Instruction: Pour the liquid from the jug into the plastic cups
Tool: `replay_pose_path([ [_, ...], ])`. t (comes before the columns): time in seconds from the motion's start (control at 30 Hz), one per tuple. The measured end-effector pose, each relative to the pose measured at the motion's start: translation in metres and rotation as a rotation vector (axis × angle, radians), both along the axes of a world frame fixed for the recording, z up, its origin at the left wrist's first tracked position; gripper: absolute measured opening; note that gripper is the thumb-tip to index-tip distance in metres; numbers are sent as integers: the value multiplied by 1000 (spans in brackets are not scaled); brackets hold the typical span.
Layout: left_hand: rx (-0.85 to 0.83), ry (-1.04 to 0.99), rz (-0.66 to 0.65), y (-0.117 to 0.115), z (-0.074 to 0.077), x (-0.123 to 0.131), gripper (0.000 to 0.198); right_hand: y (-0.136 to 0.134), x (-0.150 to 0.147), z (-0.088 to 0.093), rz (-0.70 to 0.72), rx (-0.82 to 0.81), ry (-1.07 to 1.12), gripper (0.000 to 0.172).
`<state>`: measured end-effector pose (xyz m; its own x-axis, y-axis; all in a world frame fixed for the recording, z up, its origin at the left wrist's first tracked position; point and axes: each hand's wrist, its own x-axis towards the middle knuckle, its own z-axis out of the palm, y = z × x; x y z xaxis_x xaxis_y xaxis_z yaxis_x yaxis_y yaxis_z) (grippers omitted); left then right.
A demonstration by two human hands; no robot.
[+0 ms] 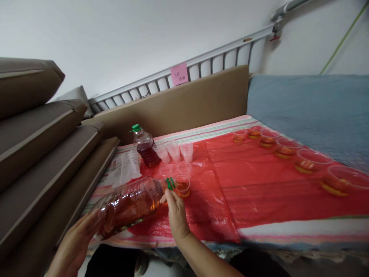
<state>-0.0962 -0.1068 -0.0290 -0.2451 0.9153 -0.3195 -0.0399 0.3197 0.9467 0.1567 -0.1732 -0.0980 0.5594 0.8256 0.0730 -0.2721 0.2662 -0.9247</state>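
Lying almost on its side above the red plastic sheet (pixel 259 188), the bottle (pixel 129 204) is held with its long axis running from the base, at lower left, to the neck, which is pointed rightward and slightly away from the person. Its mouth is set at the rim of a clear cup (pixel 184 191) with amber liquid inside; whether they touch cannot be told. The neck is pinched by the right hand (pixel 177 215), thumb and fingers closed near the green ring. The base end is clasped by the left hand (pixel 73 242), its fingers partly hidden. Just beyond, the way is crowded by two cups, three cup stacks (pixel 173 151) and an upright, green-capped second bottle (pixel 146 150) of dark red liquid. At right, a row of thin, round cups (pixel 313 161) is ranged beside blue fabric (pixel 311 111); at left, smooth brown cushions (pixel 49 154) are piled.
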Motion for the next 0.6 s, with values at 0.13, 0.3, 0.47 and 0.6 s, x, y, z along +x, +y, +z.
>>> replay_pose_path([
  [0.13,-27,5,25,8,-12,-7,23,-4,1,7,6,19,-61,46],
  [0.3,-124,-163,-67,17,-31,-4,33,-11,4,28,-1,138,-231,38],
  [0.47,-173,-286,-180,19,-55,19,35,-20,3,51,31,249,-401,31],
  [0.6,-108,-278,-126,23,-69,36,27,-25,-3,60,58,305,-534,28],
])
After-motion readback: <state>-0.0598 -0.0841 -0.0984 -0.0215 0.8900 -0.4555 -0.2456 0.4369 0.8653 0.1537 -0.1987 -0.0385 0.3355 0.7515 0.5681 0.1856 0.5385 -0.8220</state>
